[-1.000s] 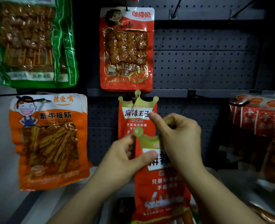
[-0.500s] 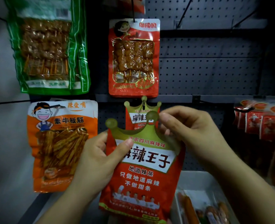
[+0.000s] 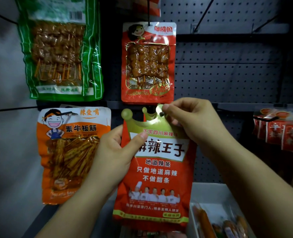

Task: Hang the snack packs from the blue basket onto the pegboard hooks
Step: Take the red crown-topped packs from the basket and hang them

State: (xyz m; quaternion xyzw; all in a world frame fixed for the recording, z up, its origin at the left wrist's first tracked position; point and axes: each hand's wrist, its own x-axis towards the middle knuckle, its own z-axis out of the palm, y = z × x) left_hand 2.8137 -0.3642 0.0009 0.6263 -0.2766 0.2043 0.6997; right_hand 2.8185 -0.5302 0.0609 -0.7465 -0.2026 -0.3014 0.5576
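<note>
Centre: crown-topped pack (image 3: 156, 169), held before the pegboard (image 3: 228, 79), its top at the hook tip (image 3: 161, 114).
Behind it: second crown-topped pack (image 3: 149, 114), hanging on that hook, mostly hidden.
Left hand (image 3: 114, 157): on the front pack's left edge, thumb across its face.
Right hand (image 3: 190, 121): at the pack's top.
Above: skewer pack (image 3: 148, 62), hanging.
Upper left: large skewer pack (image 3: 59, 48).
Lower left: strip pack (image 3: 70, 152), beside the left hand.
Right: row of small packs (image 3: 283, 133), on one hook.
Lower right: tray (image 3: 211, 191) holding sausages (image 3: 205, 220).
</note>
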